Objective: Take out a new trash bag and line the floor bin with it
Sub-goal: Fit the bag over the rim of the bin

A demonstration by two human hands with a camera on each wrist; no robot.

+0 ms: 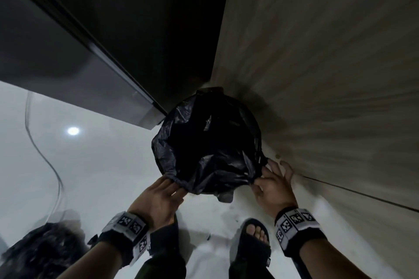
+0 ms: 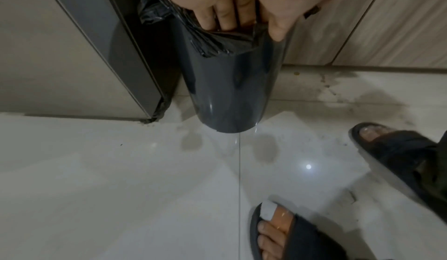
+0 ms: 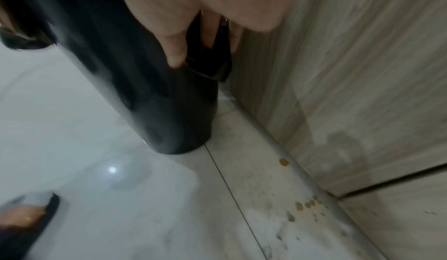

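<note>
A dark round floor bin (image 2: 229, 84) stands on the white tiles, in the corner between a grey appliance and a wood-grain cabinet. A black trash bag (image 1: 208, 147) lies over the bin's mouth, its hem folded down over the rim (image 2: 217, 42). My left hand (image 1: 174, 184) grips the hem at the near left of the rim, with the fingers (image 2: 225, 15) at the fold and the thumb on the bin's wall. My right hand (image 1: 260, 176) pinches the hem (image 3: 208, 61) at the right side, close to the cabinet. The bin's inside is hidden by the bag.
The grey appliance (image 1: 68, 52) stands close on the bin's left and the wood-grain cabinet (image 1: 317, 75) on its right. A crumpled black bag (image 1: 40, 251) lies on the floor at lower left beside a cable (image 1: 45, 154). My sandalled feet (image 1: 251, 240) stand before the bin. Crumbs (image 3: 283, 162) dot the tiles.
</note>
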